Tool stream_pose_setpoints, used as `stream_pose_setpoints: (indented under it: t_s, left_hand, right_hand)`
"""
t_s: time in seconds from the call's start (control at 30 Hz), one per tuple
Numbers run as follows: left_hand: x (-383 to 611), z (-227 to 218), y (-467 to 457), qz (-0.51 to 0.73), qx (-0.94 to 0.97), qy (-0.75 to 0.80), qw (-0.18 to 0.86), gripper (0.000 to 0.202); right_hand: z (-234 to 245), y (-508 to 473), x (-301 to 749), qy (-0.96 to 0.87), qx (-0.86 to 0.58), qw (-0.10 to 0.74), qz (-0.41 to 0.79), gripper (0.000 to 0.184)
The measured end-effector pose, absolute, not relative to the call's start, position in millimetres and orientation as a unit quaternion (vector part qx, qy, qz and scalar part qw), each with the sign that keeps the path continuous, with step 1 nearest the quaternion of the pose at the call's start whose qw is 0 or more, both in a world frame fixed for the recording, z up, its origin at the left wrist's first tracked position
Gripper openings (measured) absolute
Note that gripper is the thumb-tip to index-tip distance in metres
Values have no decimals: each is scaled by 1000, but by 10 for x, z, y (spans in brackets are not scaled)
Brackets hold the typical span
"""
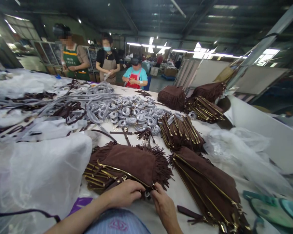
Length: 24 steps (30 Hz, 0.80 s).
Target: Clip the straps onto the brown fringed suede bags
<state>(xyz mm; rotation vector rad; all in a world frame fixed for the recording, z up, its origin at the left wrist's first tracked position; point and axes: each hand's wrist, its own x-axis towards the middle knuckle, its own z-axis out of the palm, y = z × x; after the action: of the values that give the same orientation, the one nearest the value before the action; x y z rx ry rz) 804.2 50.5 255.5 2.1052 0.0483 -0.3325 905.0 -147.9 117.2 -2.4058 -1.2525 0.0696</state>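
Observation:
A brown suede fringed bag [132,161] with a gold zipper tops a stack of similar bags in front of me. Both my hands meet at its near right corner. My left hand [127,194] is closed, fingers curled and pressed together by the zipper's end; what they pinch is hidden. My right hand [163,204] pinches the bag's corner between thumb and fingers. A small metal clasp [147,195] shows between the two hands. A brown strap [114,184] with a gold fitting lies along the stack, close to my left hand.
Grey wrapped strap coils [134,112] are heaped mid-table. More brown bags [207,182] lie to the right, with another zippered stack [180,131] behind. Clear plastic [236,152] and white wrapping [46,165] flank the work. A green round object [271,208] sits lower right. Several co-workers stand or sit across the table.

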Motion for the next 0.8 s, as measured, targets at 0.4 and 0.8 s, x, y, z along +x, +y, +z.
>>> stream_pose_setpoints:
  t_s: [0.4,0.8]
  left_hand:
    - [8020,2524,522,-158,707,148,673,36]
    - [7909,2830,540,46,523,247,814,24]
  right_hand:
    - [2027,-1388,8938,-487,-784,386,-14,30]
    - [2309,-804,8477,-534,-698,477,-11,37]
